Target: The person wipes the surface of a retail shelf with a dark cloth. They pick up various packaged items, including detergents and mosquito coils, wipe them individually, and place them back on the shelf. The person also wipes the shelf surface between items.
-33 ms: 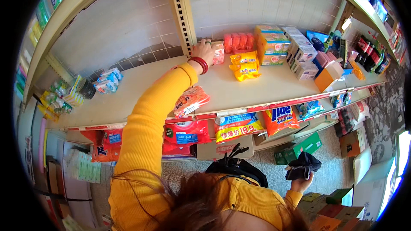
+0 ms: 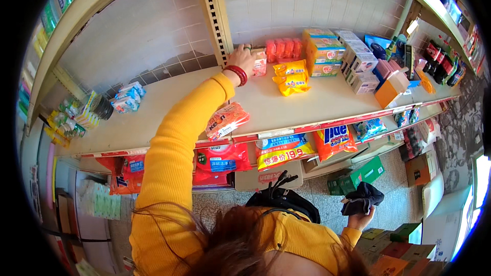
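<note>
My left arm in a yellow sleeve reaches across the shelf (image 2: 179, 89). With red bands round its wrist, my left hand (image 2: 241, 60) is closed at the left end of a small pink-and-white box (image 2: 259, 65) near the back wall; its fingertips are partly hidden. Right behind that box stand several pink-red packs (image 2: 284, 49). Two yellow packets (image 2: 291, 77) lie to the right. An orange-and-white packet (image 2: 227, 120) rests by the shelf's front edge, beside my forearm. At the lower right, my right hand (image 2: 361, 218) grips a crumpled dark cloth (image 2: 362, 198) away from the shelf.
Stacked yellow-orange boxes (image 2: 325, 53), white boxes (image 2: 358, 64) and dark bottles (image 2: 445, 66) fill the shelf's right part. Blue-white packs (image 2: 128, 97) sit on the left. A metal upright (image 2: 217, 18) rises behind my left hand. Detergent bags (image 2: 225, 158) line the lower shelf; a green box (image 2: 358, 176) is on the floor.
</note>
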Tool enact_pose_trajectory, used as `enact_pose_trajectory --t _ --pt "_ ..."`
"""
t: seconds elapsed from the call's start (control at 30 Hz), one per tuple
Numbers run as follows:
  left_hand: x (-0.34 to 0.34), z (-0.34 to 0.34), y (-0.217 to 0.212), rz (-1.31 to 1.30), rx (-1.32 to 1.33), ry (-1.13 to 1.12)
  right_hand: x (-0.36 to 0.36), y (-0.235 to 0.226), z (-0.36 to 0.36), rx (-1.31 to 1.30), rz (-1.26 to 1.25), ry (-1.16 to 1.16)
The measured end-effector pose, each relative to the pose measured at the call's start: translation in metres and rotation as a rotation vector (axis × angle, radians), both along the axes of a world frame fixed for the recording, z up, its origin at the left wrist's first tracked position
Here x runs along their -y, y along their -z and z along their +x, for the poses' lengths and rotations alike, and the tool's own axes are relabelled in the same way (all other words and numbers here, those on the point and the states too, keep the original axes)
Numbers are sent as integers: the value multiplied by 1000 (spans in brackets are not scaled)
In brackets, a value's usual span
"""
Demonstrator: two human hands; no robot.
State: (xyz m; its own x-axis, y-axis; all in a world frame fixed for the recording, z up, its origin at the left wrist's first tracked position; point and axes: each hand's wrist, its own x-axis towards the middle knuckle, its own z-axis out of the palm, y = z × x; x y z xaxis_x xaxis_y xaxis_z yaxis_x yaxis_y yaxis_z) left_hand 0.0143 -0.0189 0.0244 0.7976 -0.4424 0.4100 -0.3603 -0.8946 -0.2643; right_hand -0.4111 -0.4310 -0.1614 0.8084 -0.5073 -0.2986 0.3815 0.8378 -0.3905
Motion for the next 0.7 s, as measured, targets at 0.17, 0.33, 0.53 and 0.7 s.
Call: enact_pose_trajectory --t 0.17,0.33,0.53,0.7 --pt "1 19 -19 -97 -413 -86 0 -2 -10 -68 43 55" --pt "-7 46 -11 6 -298 -89 -6 -9 0 -100 40 48" --pt "-6 49 -16 110 -191 -92 -1 -5 1 -77 33 -22" --pt "-8 35 -25 62 -130 -88 5 0 8 -104 59 -22"
